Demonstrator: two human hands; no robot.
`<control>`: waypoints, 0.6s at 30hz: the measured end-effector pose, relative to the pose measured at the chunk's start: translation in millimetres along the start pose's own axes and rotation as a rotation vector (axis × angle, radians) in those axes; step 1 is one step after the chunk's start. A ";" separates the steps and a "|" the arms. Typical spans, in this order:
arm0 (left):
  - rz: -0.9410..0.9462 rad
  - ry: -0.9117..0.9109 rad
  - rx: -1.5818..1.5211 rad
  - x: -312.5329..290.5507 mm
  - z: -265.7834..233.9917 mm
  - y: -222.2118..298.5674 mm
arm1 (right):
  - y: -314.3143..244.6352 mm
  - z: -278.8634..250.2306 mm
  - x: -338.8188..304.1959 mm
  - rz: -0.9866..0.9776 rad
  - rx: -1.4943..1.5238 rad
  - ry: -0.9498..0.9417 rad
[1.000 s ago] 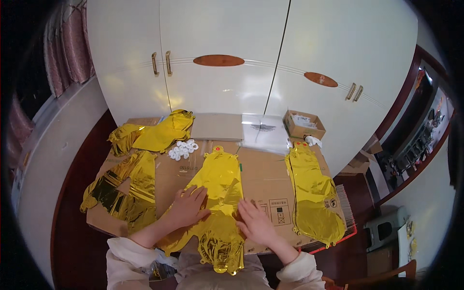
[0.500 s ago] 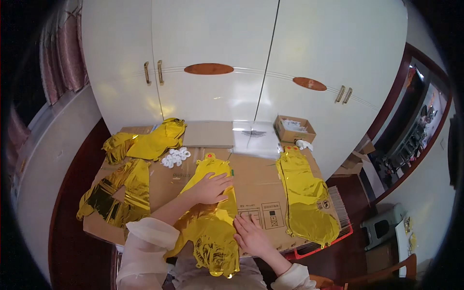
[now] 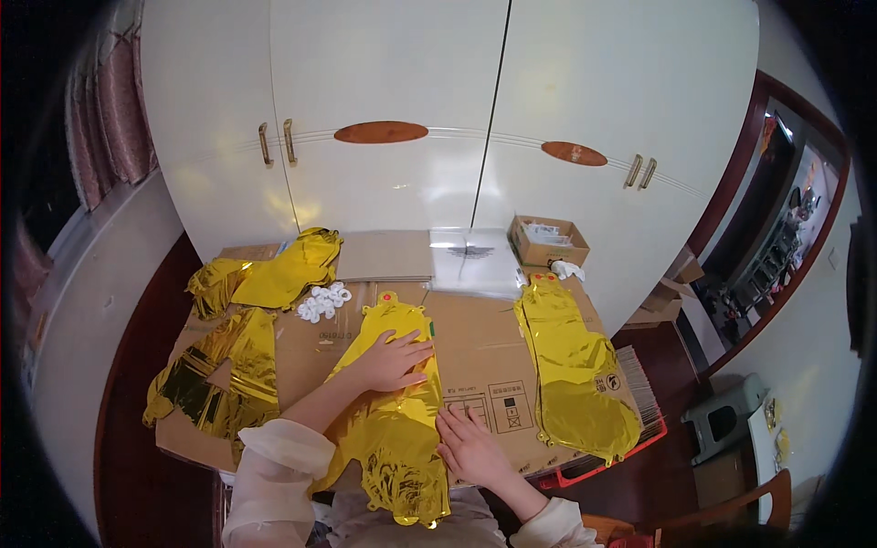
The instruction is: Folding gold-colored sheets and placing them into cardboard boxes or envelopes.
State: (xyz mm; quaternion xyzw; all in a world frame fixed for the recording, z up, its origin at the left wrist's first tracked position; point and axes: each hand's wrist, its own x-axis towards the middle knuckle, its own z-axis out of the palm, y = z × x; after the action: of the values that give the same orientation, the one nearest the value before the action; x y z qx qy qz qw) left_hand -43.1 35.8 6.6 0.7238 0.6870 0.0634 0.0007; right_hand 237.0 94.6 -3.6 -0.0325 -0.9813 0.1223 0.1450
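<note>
A flat gold foil balloon [image 3: 402,429] lies in front of me on a cardboard-covered table, its lower end hanging toward my lap. My left hand [image 3: 395,362] rests across its upper part, palm down with the fingers stretched out. Against its right edge lies my right hand [image 3: 473,447], flat and fingers extended, partly on the cardboard [image 3: 484,352]. Neither hand grips anything. More flat gold foil pieces lie around: a stack [image 3: 575,365] to the right, one [image 3: 224,365] to the left, and a crumpled heap [image 3: 292,269] at the far left.
Small white rings [image 3: 323,301] sit in a pile beyond the left forearm. Along the back are a grey-brown board [image 3: 384,254], clear plastic sheets [image 3: 473,263] and an open carton [image 3: 550,241] of white packets. A white cabinet [image 3: 384,73] stands behind; a grey stool [image 3: 726,416] is at right.
The whole view has shifted slightly. Both hands stay in almost the same places on the foil balloon, with no clear movement of the other things.
</note>
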 end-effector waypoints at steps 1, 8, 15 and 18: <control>0.003 0.009 -0.001 1.2 0.6 -0.2 | -0.2 -0.3 -0.1 0.002 0.000 0.002; 0.000 0.015 0.030 8.5 4.3 -2.9 | -0.3 -0.8 0.3 0.004 -0.069 -0.015; -0.016 0.005 0.034 15.6 -5.4 -2.5 | -0.3 0.2 0.5 0.014 -0.047 -0.015; -0.033 -0.021 0.035 17.5 -4.8 0.0 | -0.8 -0.9 0.7 0.012 -0.045 -0.019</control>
State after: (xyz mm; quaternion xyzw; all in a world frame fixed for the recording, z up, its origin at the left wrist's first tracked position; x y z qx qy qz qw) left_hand -42.7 52.9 12.9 0.7130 0.6998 0.0438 -0.0034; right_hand 236.6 94.1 -2.4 -0.0406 -0.9849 0.1012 0.1342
